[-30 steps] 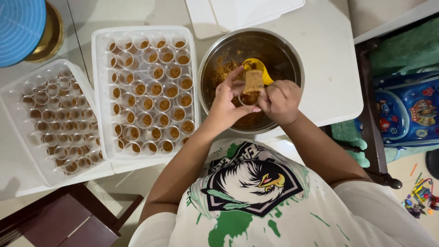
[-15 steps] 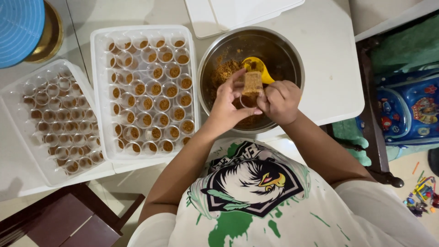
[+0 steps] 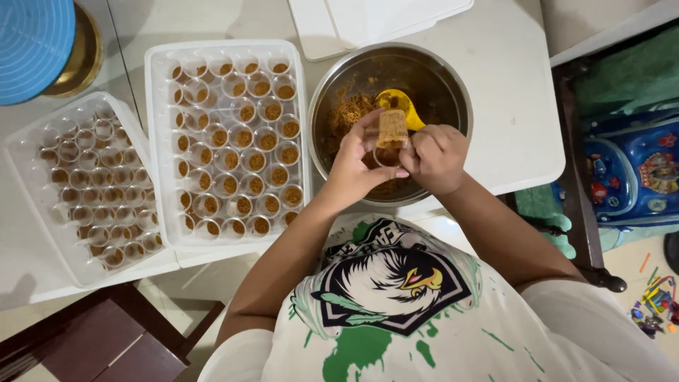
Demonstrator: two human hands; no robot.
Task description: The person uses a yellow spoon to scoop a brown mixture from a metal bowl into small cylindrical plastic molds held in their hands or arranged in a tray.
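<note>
Cup, small clear plastic, packed w/ brown crumb, sits over steel bowl. Left hand and right hand both pinch it. Judged light, thin-walled, crushable; grip sides lightly near rim.

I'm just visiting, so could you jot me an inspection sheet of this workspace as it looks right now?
Surface: white table.
Job's things: steel bowl of brown crumbly mix, yellow spoon, small clear cup packed with mix.
Clutter: two white trays of small filled cups; white lid; blue round thing.
Hands: left hand and right hand both hold the cup over the bowl.
Cables: nothing seen.
Surroundings: wooden chair, blue bag, floor toys.
</note>
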